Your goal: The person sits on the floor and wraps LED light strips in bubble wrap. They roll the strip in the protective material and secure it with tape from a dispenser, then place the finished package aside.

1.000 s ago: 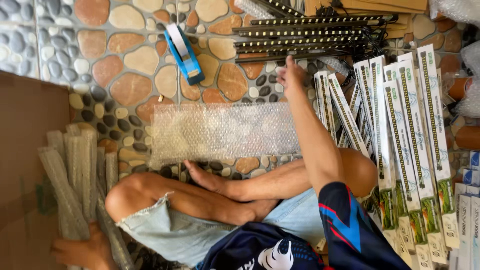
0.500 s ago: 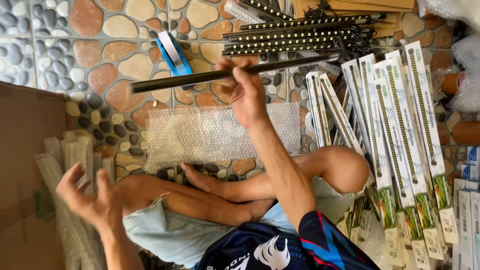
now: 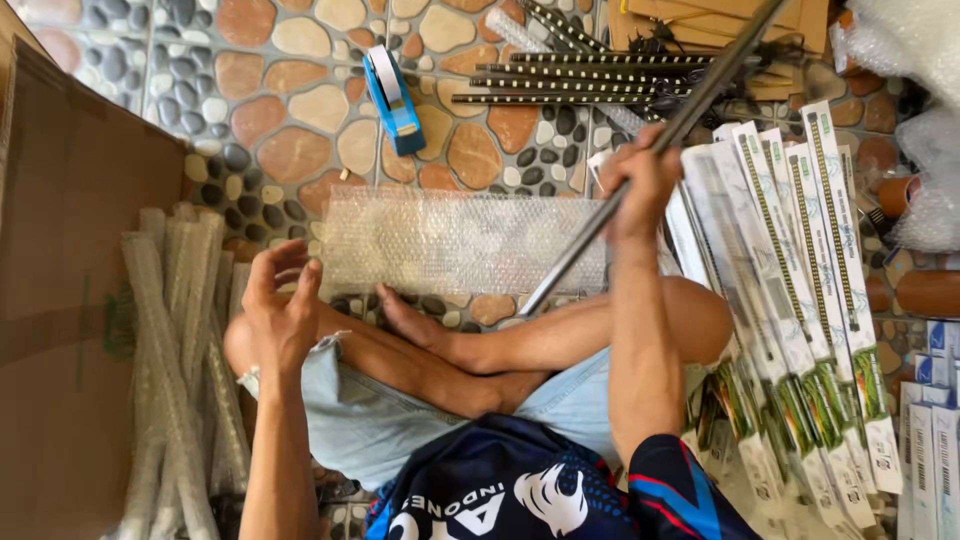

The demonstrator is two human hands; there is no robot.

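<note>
My right hand [image 3: 640,180] grips a long dark metal bar [image 3: 690,110] near its middle; the bar slants from the upper right down to the near edge of a bubble wrap sheet [image 3: 455,240] spread on the stone floor. My left hand [image 3: 280,305] hovers open above my left knee, fingers apart, holding nothing. I sit cross-legged behind the sheet.
A blue tape dispenser [image 3: 392,100] lies beyond the sheet. More dark bars [image 3: 570,85] are piled at the back. Wrapped bars [image 3: 180,350] lie on the left beside a cardboard box [image 3: 70,300]. Long retail packages [image 3: 800,280] fan out on the right.
The right hand picked a bar from the back pile and swung it from level to steeply slanted over the sheet. The left hand rose from the wrapped bars and moved right.
</note>
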